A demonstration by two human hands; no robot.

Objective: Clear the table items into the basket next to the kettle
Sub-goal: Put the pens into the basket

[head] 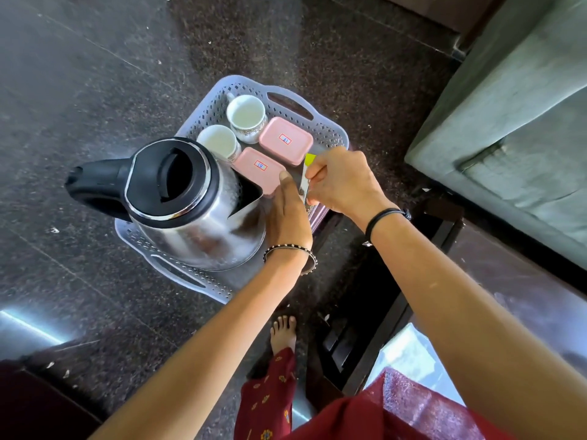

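Down in the basket [330, 131] beside the kettle [190, 198], her right hand [343, 182] pinches thin packets [305, 182] over the near edge; her left hand [287, 214], flat and empty, steadies a pink box [259, 166]. Released crooked, they could slip outside.

Beside the steel-and-black kettle [178, 198], a pale lavender lattice basket [320, 128] holds two pink boxes [286, 139] and white cups [246, 114].
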